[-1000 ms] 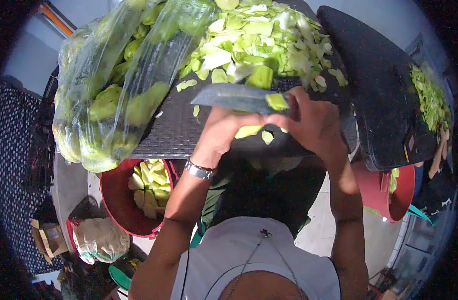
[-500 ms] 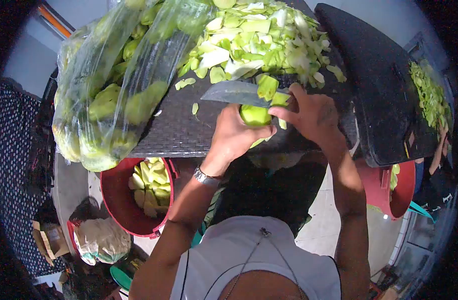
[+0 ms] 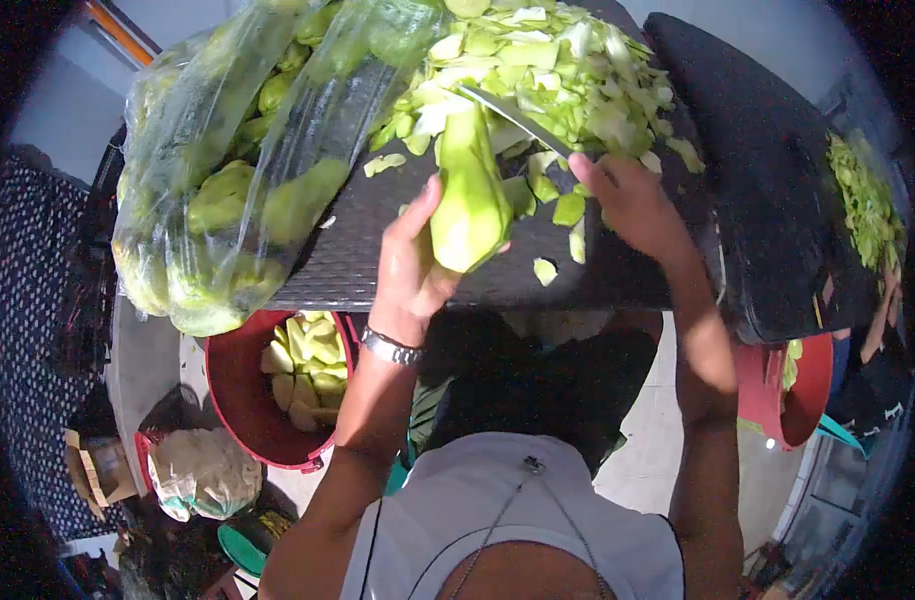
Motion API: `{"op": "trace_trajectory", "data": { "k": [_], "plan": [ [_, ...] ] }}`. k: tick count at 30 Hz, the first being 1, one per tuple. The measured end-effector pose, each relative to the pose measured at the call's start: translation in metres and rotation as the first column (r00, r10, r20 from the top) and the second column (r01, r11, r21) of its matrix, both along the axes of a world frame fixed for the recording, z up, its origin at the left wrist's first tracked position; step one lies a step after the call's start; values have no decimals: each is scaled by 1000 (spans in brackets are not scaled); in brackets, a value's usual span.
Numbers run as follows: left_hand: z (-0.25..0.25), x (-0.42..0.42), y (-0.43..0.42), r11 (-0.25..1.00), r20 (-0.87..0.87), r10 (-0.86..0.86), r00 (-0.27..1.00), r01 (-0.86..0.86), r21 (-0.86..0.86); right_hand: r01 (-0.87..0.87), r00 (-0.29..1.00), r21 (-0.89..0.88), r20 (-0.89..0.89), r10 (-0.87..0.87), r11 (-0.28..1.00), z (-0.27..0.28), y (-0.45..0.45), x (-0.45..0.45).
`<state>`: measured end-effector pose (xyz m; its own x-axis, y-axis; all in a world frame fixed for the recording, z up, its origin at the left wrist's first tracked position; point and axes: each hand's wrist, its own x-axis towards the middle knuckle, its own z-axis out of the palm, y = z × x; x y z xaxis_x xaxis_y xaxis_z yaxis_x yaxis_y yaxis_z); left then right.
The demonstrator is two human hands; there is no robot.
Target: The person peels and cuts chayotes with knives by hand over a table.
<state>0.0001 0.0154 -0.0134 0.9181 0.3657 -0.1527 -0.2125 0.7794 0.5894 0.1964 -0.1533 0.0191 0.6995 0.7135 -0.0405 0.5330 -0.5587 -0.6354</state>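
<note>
My left hand is wrapped round the lower end of a pale green peeled vegetable, which tilts upward over the dark woven table. In my right hand is a knife, its blade pointing up and left past the vegetable's narrow top. Cut green peel pieces lie on the table between my hands. Behind them spreads a big heap of peelings. A clear plastic bag of whole green vegetables rests at the left.
Below the table's left edge stands a red bucket holding pale cut pieces. Another red bucket is at the right, under a black surface bearing more green peelings. A tied sack sits on the floor at lower left.
The vegetable has turned from lying between both hands to standing out lengthwise from my left hand. The knife has swung up and right, away from level, and a peel piece has dropped onto the table.
</note>
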Motion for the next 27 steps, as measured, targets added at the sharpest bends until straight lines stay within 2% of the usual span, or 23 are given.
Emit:
{"op": "trace_trajectory", "data": {
  "k": [2,4,5,8,11,14,15,18,20,21,24,27],
  "plan": [
    [-6,-1,1,999,89,-42,995,43,-15,-63,987,256,-130,99,965,-10,3,-12],
    [-22,2,3,989,169,-150,974,147,34,-63,981,194,-166,96,979,1,3,-28],
    [-23,0,0,989,127,-135,983,126,80,-58,979,162,-182,87,985,7,2,-35],
    [-24,-2,1,978,114,-202,973,196,68,-128,988,156,-69,140,979,13,-4,-48],
    [-40,-5,-8,993,74,-87,993,80,91,-280,959,129,1,282,951,6,-13,-64],
    [-45,5,-19,995,228,-1,974,-21,95,-277,957,117,125,262,954,2,-16,-79],
    [-42,4,-18,998,268,-57,962,49,36,-302,947,99,144,287,948,2,-18,-79],
    [-30,4,-24,980,171,15,985,19,-199,-362,911,51,234,341,931,2,-22,-73],
    [-36,1,-22,999,206,-40,978,45,-16,-377,875,26,337,347,926,-4,-24,-65],
    [-35,0,-20,996,222,-70,972,53,78,-346,885,9,335,324,938,-5,-26,-58],
    [-27,-6,-18,989,206,-87,975,60,135,-280,907,-22,322,272,960,-6,-32,-49],
    [-36,-7,-19,990,117,-116,986,106,92,-300,899,9,337,280,954,-9,-31,-53]
  ]
}}
